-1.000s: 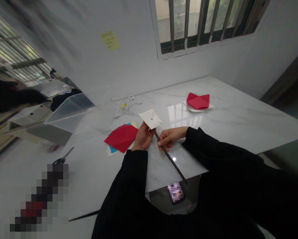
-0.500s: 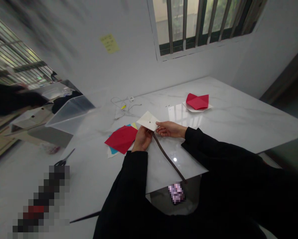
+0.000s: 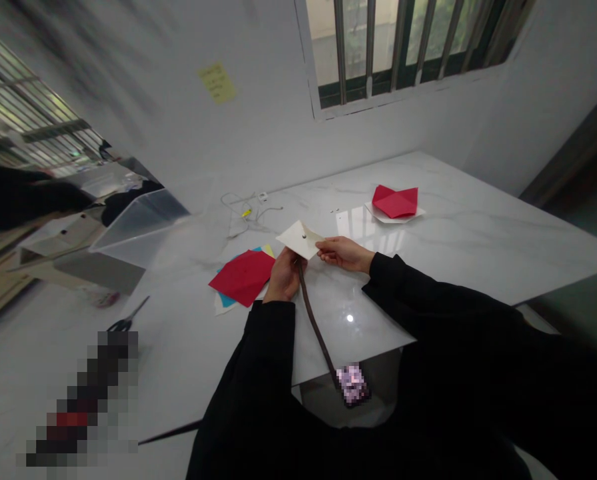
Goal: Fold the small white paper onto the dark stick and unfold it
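Head view, seen from my remote station: a white square paper (image 3: 298, 240) sits on a slender dark stick (image 3: 314, 320) above a white marble table (image 3: 478, 260). My left hand (image 3: 284, 277) closes around the stick below the paper, fingers partly hidden. My right hand (image 3: 342, 254) reaches out, fingertips at the paper's right corner; any pinch is unclear. A pixelated blur (image 3: 352, 385) hides the stick's lower end.

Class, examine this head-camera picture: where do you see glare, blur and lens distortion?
In the head view, a glare spot shines on the marble table; the wall at upper left is smeared with blur; the barred window at far left leans steeply, warped by the lens.
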Tool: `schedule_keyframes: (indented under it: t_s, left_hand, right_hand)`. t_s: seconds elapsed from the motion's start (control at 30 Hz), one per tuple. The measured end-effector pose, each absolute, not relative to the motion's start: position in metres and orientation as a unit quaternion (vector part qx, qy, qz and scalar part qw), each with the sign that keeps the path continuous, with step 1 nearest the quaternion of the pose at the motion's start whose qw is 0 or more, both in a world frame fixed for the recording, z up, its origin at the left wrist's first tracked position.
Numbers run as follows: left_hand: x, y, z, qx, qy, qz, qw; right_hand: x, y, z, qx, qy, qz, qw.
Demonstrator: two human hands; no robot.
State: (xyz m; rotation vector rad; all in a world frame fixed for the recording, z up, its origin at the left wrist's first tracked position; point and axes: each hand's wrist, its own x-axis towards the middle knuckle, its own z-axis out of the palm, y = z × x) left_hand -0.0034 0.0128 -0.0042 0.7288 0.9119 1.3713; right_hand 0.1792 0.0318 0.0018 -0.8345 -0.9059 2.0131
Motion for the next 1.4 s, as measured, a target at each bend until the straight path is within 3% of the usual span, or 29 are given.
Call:
schedule_keyframes:
  t_s: [0.33,0.67,0.97,1.4]
  left_hand:
    - [-0.006,0.013,-0.001,0.283,0.412,0.626,0.598]
    - [0.001,0.009,-0.004,0.361,0.501,0.580,0.531]
    - [-0.003,0.013,-0.014,0.373,0.489,0.589,0.525]
    - [0.001,0.013,-0.011,0.484,0.549,0.531,0.428]
  right_hand:
    - [0.189,0.040,0.005,-0.407,-0.419,0.696,0.418]
    - [0.185,0.042,-0.003,-0.411,-0.533,0.636,0.377]
    - [0.194,0.031,0.012,-0.413,-0.708,0.285,0.497]
    - [0.186,0.032,0.004,-0.361,-0.784,0.207,0.461]
